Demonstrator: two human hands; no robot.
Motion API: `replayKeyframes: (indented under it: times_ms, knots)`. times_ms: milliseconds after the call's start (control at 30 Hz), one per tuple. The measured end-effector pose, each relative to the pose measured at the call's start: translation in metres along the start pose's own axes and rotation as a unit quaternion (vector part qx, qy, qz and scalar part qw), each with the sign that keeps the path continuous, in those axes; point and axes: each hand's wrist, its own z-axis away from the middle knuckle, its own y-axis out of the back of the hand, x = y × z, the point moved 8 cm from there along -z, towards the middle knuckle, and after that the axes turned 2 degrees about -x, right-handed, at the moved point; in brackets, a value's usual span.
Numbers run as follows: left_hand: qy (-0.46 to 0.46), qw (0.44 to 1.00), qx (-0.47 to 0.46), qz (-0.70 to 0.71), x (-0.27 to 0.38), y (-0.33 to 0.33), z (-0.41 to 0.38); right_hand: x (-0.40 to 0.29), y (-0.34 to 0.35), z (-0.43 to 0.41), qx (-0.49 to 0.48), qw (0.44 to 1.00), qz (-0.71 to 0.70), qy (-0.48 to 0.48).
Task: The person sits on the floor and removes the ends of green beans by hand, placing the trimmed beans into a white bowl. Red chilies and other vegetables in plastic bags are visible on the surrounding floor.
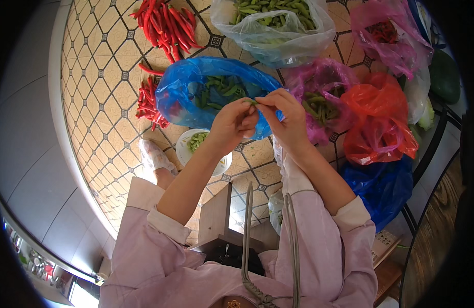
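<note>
My left hand (236, 122) and my right hand (286, 115) meet at the fingertips in the middle of the view. Between them they pinch a small green bean pod (251, 101), mostly covered by the fingers. Just beyond and below the hands lies an open blue plastic bag (173, 82) with green pods or empty hulls (223, 89) inside. A white bowl (222, 166) stands on the floor near my left forearm, which overlaps part of it. Shelled green beans (196, 141) lie in the bowl.
Red chili peppers (165, 27) lie in piles on the tiled floor (106, 77). A clear bag (268, 42) holds many bean pods. Pink (321, 73), red (375, 115) and dark blue bags (377, 188) crowd the right. A dark green melon-like vegetable (445, 77) sits by a wooden tabletop (433, 231).
</note>
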Motion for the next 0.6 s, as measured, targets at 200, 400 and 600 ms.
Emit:
replayKeyframes:
  times_ms: [200,400,600]
  knots:
    - [0.012,0.999,0.036,0.018,-0.003,0.005,-0.001,-0.002,-0.004,0.0,-0.02,1.0,0.017,0.011]
    - [0.007,0.997,0.075,0.01,-0.006,0.012,-0.004,0.002,-0.006,0.003,-0.025,1.0,0.015,0.004]
    - [-0.051,0.995,0.079,-0.029,0.0,0.003,-0.002,0.039,-0.013,0.017,0.028,0.962,-0.168,-0.215]
